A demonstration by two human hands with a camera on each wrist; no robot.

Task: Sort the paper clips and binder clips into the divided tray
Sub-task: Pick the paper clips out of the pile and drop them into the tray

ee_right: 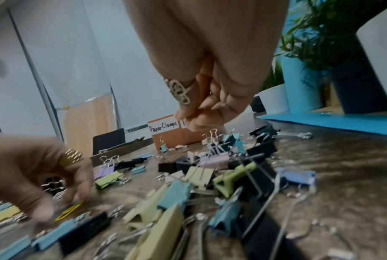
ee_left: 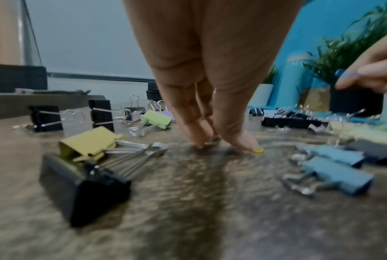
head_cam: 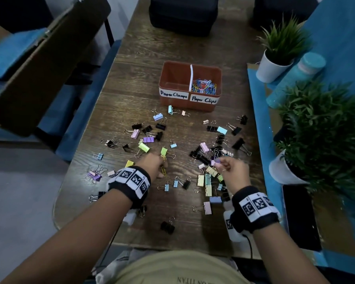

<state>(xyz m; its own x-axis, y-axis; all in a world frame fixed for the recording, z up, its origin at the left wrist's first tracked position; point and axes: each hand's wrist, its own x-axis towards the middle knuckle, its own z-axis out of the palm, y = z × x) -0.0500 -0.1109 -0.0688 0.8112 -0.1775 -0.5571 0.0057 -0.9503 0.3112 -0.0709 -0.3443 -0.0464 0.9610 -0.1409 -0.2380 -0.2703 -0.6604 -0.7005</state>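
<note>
Left hand (head_cam: 155,165) pressing fingertips on a yellow paper clip (head_cam: 163,171) well short of the tray (head_cam: 190,86), right hand (head_cam: 233,170) pinching a purple clip (head_cam: 216,161) nearer it

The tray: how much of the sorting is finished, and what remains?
Done: the tray's "Paper Clips" side holds a pile of paper clips. The "Paper Clamps" side looks empty.

In hand: the left hand is at a yellow clip on the table; the right hand pinches a small purple clip.

Left: all the binder clips, scattered on the table.
</note>
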